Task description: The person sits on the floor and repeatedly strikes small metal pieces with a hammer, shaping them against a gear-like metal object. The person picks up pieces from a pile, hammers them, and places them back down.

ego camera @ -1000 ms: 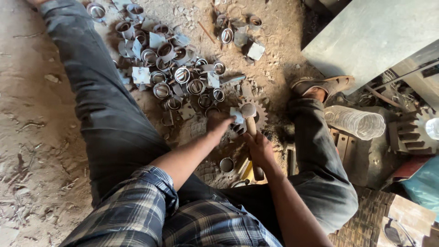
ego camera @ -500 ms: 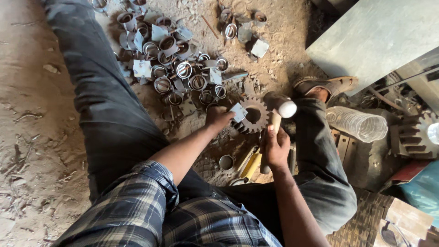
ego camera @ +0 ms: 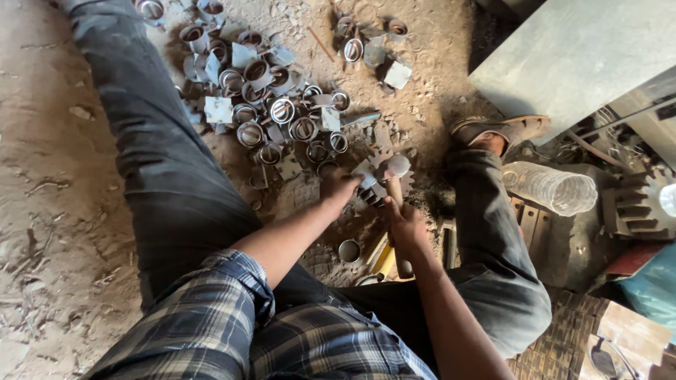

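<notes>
1. A dirt floor (ego camera: pixel 42 176) is seen from above, framed by the seated person's outstretched legs.
2. A heap of metal rings (ego camera: pixel 274 105) and cut plates is spread beyond the hands.
3. A toothed gear (ego camera: pixel 405 184) lies between the legs, serving as an anvil.
4. The hammer (ego camera: pixel 396 169), raised to the right half a second ago, is now brought down over a small metal piece (ego camera: pixel 366 172) on the gear.
5. The right hand (ego camera: pixel 408 229) is clenched round the handle; the left hand (ego camera: pixel 339 188) is pinched on the piece.

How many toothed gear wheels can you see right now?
2: one grey toothed gear wheel under the hammer head by the hands; one dark gear at right. Others may be hidden.
</notes>
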